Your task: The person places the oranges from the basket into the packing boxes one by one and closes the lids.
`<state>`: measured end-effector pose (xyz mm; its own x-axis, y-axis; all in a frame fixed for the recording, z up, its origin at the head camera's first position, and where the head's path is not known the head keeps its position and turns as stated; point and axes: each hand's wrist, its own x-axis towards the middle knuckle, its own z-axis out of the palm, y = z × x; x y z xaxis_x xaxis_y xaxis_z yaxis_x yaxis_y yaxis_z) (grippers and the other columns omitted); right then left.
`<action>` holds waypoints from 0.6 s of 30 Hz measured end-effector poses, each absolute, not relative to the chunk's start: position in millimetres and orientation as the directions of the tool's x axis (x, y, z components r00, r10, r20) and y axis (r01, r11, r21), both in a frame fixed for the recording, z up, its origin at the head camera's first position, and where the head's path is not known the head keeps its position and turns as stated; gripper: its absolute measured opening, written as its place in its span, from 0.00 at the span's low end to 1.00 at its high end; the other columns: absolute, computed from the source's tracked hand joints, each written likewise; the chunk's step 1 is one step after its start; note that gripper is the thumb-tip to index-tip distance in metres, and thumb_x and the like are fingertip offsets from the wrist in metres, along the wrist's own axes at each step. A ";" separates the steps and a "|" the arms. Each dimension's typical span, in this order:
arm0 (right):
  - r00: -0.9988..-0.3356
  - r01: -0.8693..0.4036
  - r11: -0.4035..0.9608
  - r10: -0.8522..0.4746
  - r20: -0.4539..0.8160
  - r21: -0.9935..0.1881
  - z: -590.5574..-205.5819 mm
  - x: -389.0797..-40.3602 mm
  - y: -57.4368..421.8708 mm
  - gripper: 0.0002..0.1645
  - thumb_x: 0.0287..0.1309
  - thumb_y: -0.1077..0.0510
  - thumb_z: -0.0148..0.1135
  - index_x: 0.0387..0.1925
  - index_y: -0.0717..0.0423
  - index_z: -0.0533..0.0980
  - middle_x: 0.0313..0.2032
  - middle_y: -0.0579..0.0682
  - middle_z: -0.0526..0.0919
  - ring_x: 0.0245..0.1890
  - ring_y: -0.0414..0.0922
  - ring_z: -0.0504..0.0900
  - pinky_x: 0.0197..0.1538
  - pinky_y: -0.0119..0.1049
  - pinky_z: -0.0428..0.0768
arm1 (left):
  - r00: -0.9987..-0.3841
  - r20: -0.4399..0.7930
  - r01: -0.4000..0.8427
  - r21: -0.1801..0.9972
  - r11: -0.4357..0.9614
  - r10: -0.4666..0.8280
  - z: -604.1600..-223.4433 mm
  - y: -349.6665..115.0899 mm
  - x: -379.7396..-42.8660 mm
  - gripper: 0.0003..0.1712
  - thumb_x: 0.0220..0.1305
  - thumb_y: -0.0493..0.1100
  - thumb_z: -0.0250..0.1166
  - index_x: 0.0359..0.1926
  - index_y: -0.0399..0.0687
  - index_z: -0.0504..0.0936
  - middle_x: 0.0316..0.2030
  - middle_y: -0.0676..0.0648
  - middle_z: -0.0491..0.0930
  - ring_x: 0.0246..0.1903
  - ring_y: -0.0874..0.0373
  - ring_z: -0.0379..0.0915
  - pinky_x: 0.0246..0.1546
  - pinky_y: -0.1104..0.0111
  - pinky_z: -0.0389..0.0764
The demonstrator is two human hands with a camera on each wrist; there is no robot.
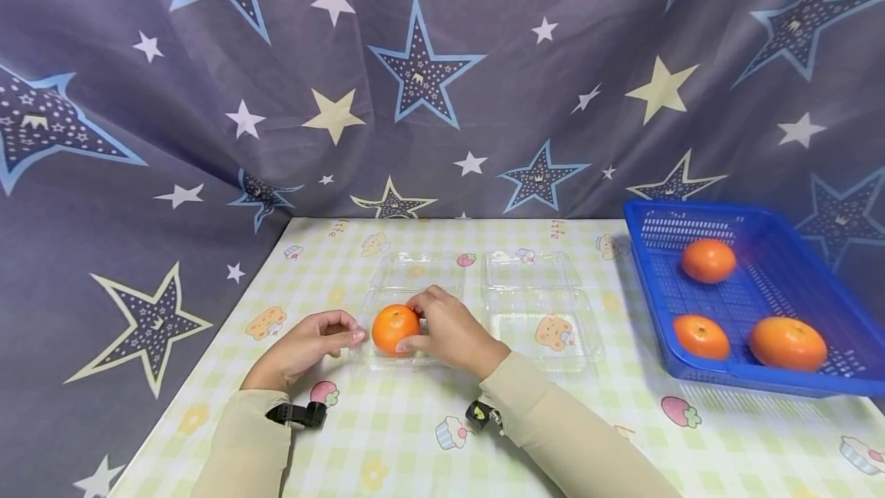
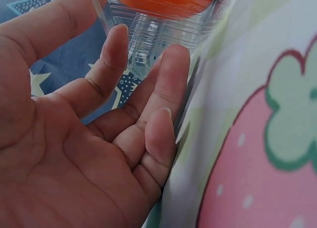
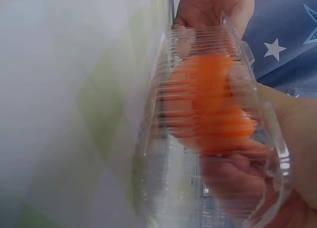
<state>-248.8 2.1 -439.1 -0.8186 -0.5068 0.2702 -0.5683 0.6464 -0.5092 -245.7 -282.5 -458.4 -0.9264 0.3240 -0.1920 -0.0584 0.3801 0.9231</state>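
An orange sits inside the base of the left clear plastic container, whose lid lies folded back behind it. My right hand grips the orange from its right side, thumb at the front and fingers behind. In the right wrist view the orange shows through the ribbed container wall. My left hand pinches the container's left edge lightly between thumb and index finger. The left wrist view shows its other fingers loosely curved below the container wall.
A second clear container stands with its lid back, right of the first. At the right, a blue basket holds more oranges. The checked tablecloth ends at a star-patterned curtain.
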 end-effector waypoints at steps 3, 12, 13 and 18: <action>-0.813 -0.578 0.651 -0.511 0.279 -0.492 -438.0 -248.6 0.8 0.35 0.52 0.41 0.80 0.56 0.55 0.81 0.50 0.46 0.81 0.49 0.41 0.83 0.57 0.34 0.81 | -0.927 -0.185 -0.051 0.924 0.379 0.326 -458.4 -283.8 -245.4 0.19 0.69 0.48 0.70 0.47 0.37 0.77 0.42 0.46 0.85 0.43 0.51 0.76 0.44 0.60 0.74; -0.797 -0.600 0.681 -0.549 0.251 -0.420 -432.7 -246.3 0.8 0.38 0.55 0.41 0.78 0.61 0.58 0.79 0.55 0.50 0.81 0.53 0.43 0.81 0.61 0.36 0.80 | -0.927 -0.176 -0.042 0.926 0.376 0.330 -456.8 -283.1 -242.6 0.18 0.69 0.48 0.70 0.47 0.38 0.78 0.40 0.47 0.84 0.40 0.52 0.75 0.41 0.61 0.73; -0.798 -0.600 0.682 -0.551 0.244 -0.418 -431.9 -245.7 1.0 0.39 0.55 0.41 0.78 0.62 0.59 0.79 0.56 0.50 0.81 0.54 0.43 0.81 0.62 0.36 0.80 | -0.928 -0.174 -0.041 0.926 0.375 0.330 -456.8 -282.9 -242.4 0.18 0.69 0.48 0.70 0.47 0.38 0.78 0.39 0.48 0.84 0.40 0.51 0.75 0.41 0.61 0.73; -0.791 -0.608 0.686 -0.564 0.237 -0.400 -429.2 -244.5 2.5 0.40 0.57 0.41 0.77 0.63 0.60 0.77 0.58 0.51 0.80 0.57 0.44 0.80 0.62 0.36 0.80 | -0.931 -0.178 -0.050 0.928 0.370 0.320 -457.3 -282.8 -243.1 0.18 0.68 0.47 0.70 0.47 0.38 0.78 0.37 0.49 0.82 0.40 0.49 0.74 0.41 0.61 0.73</action>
